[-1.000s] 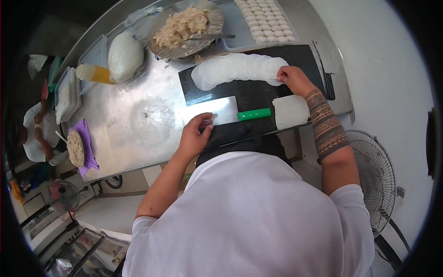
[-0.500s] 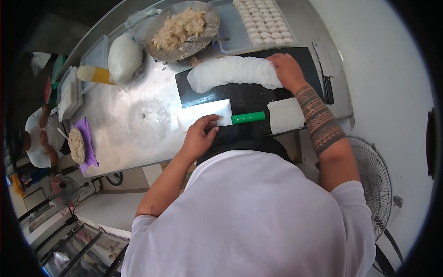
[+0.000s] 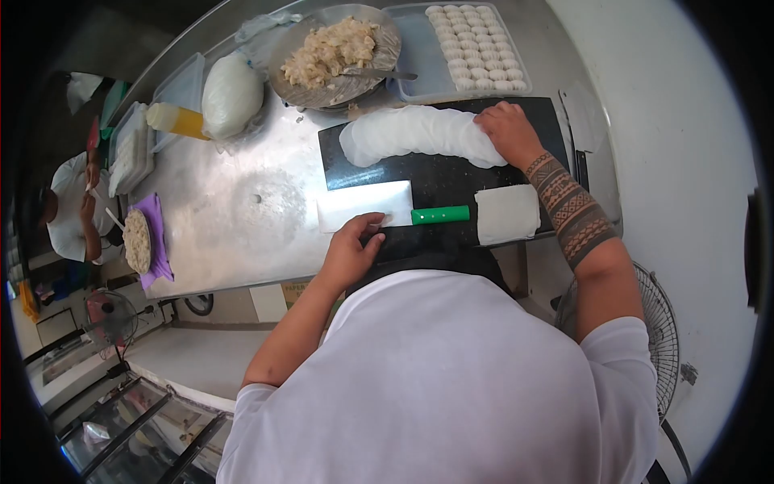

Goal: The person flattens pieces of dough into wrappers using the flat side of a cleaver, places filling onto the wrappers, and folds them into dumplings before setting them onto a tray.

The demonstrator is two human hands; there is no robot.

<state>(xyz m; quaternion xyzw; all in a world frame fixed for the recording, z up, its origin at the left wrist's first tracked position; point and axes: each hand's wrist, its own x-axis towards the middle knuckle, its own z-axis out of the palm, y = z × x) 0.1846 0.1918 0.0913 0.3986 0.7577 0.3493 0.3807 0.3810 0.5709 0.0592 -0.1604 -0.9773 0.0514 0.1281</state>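
Observation:
A row of thin white overlapping dumpling wrappers (image 3: pixel 419 133) lies across a black board (image 3: pixel 443 173). At the row's right end, my right hand (image 3: pixel 509 135) has its fingers curled onto the last wrappers; the fingertips are partly hidden. My left hand (image 3: pixel 355 248) rests by the board's near edge, thumb apart from the index finger, its fingertips at the near edge of a broad cleaver blade (image 3: pixel 365 203). The cleaver lies flat, its green handle (image 3: pixel 440 214) pointing right. Just right of the handle sits a square white folded cloth (image 3: pixel 507 214).
Behind the board stand a bowl of chunky filling (image 3: pixel 330 52) with a spatula (image 3: pixel 379 73) and a tray of rowed dumplings (image 3: pixel 477 48). A white bag (image 3: pixel 232 97) and yellow squeeze bottle (image 3: pixel 177 120) are left. Another person (image 3: pixel 72 206) works beyond a filling plate (image 3: pixel 138 242).
The whole view has shifted slightly, so the table things appear further right. Both my hands keep nearly the same places at the wrappers and cleaver. The other person's arms have moved.

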